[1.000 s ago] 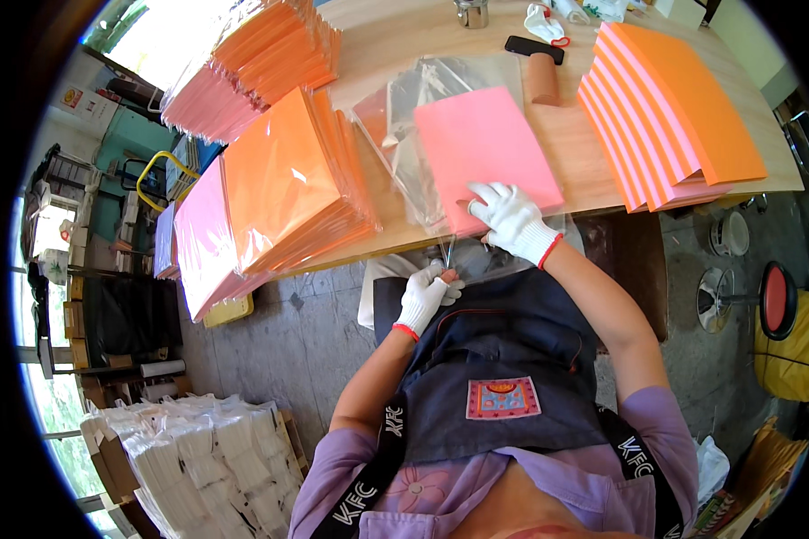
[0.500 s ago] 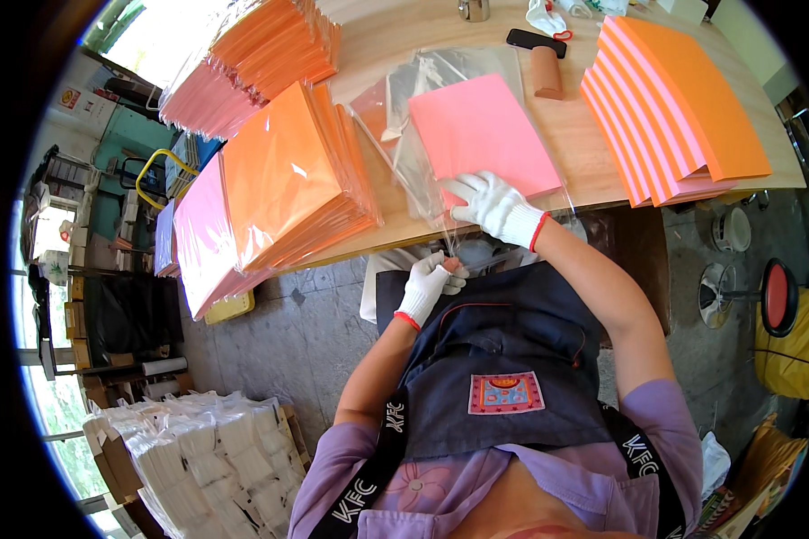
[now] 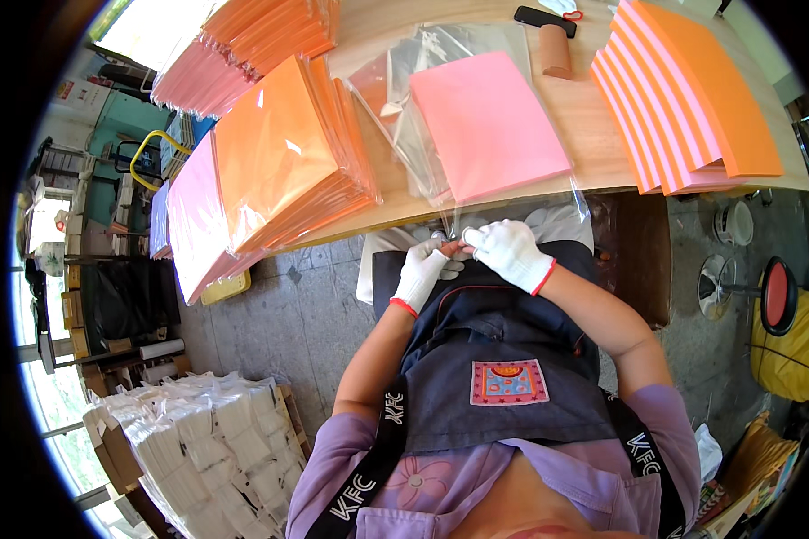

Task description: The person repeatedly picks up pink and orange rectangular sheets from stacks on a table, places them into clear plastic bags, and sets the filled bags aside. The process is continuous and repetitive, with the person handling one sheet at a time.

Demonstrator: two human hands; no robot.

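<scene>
A stack of pink paper (image 3: 490, 126) lies at the table's near edge, with a clear plastic bag (image 3: 548, 199) around it whose loose end hangs over that edge. Just below, over my lap, my two gloved hands meet. My left hand (image 3: 427, 274) is closed in a pinch at the left corner of the hanging film. Close against it, my right hand (image 3: 512, 254) also pinches, its thumb and fingertips at the same spot. Both white gloves have red cuffs, and bare fingertips show. More clear bags (image 3: 400, 76) lie under and left of the pink stack.
To the left are filled bags of orange and pink paper (image 3: 279, 162), with another bagged pile (image 3: 270, 45) behind. A fanned orange and pink stack (image 3: 692, 99) stands right. A brown block (image 3: 555, 52) and a phone (image 3: 545, 18) lie behind. A stool (image 3: 776, 296) is at right.
My right hand has left the pink stack's near edge and come down toward me to my left hand, its fingers closing. The left hand stays nearly in place. The view has shifted slightly.
</scene>
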